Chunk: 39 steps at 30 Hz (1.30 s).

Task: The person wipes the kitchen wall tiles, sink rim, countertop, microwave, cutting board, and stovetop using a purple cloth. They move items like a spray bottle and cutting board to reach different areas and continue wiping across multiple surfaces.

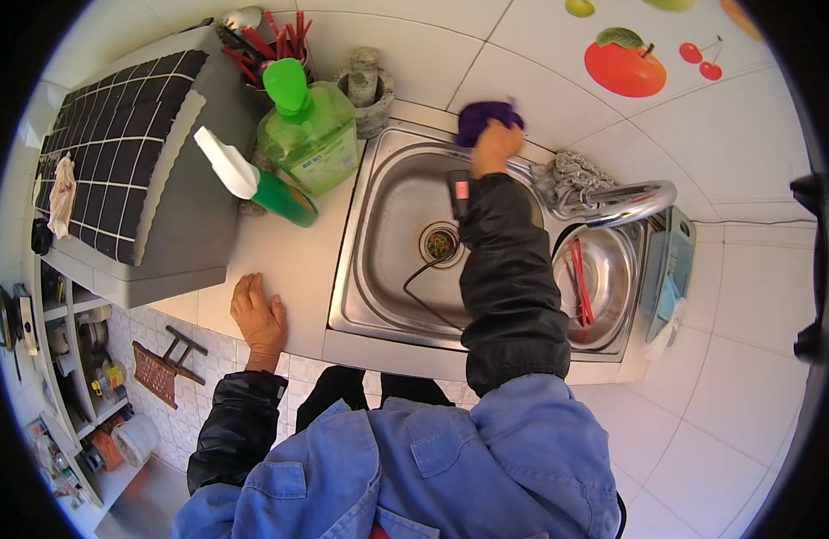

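Head camera: what fills it, biggest first?

Well, my bench (293, 265), running along the tiled wall, with a steel sink (342, 301) let into it. At the bench's left end stands a grey case (185, 211) with a dark checked cover.

And smaller?

A round steel bowl (619, 296) by the sink's right edge, a green soap bottle (320, 144) off its back-left corner, and a green spray bottle (287, 198) nearer me. My left hand (260, 314) lies flat at the bench's front edge, its grip loose and empty.

The other one?

My right hand (498, 146) reaches over to the sink's back edge, its grip closed on a purple cloth (475, 126), bunched against the wall side. My fingertips are hidden, so I can't tell how tightly they pinch.

How would that cloth handle?

Light and soft, I'd judge: nothing to break, only folds that could slip or trail. I can't see whether it's wet; if so, it would be heavier and slicker. A full handful at the middle looks better than a corner.

Anything in the way?

On the right, yes: the curved tap (621, 216), with a crumpled grey rag (571, 175) just behind it. Smaller yet, red chopsticks (580, 286) lie in the bowl, and a thin dark cable (409, 286) loops across the sink below my sleeve.
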Each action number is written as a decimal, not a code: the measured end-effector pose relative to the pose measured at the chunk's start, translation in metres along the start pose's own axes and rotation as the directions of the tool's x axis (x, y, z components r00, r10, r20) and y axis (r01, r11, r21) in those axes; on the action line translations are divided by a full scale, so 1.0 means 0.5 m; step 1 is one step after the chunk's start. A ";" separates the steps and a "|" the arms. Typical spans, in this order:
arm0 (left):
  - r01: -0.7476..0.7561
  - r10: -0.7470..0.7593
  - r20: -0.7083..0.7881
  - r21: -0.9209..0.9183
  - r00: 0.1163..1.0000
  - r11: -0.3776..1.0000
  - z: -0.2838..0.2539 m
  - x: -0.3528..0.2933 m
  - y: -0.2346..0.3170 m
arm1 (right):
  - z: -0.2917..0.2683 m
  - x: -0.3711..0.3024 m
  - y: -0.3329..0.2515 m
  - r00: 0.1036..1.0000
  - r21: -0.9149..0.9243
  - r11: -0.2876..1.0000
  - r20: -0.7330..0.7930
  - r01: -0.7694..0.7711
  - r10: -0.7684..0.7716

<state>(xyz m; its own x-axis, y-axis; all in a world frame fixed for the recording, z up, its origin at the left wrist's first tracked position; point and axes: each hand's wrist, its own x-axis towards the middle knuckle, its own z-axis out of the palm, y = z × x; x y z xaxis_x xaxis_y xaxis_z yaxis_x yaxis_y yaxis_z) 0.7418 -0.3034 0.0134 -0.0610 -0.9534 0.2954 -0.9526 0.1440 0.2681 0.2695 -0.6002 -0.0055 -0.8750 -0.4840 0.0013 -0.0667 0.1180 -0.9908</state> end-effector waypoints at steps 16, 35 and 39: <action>0.021 -0.021 0.013 0.029 1.000 0.999 0.004 0.000 0.000 | -0.037 0.056 0.026 0.990 -0.227 0.973 -0.138 -0.036 0.004; 0.030 -0.031 0.044 0.031 0.999 0.999 0.004 -0.002 0.002 | -0.031 0.002 0.039 0.964 -0.400 0.881 0.031 0.253 -0.263; 0.032 -0.033 0.042 0.037 0.999 0.999 0.004 -0.002 0.002 | -0.067 0.054 0.029 0.992 -0.414 0.906 -0.048 0.083 -0.113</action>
<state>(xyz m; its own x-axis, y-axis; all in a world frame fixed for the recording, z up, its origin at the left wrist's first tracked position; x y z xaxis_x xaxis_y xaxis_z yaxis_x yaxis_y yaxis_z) 0.7402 -0.3026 0.0113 -0.0415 -0.9680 0.2477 -0.9644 0.1036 0.2433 0.2289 -0.5824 -0.0150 -0.8839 -0.4521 0.1199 -0.3320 0.4258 -0.8417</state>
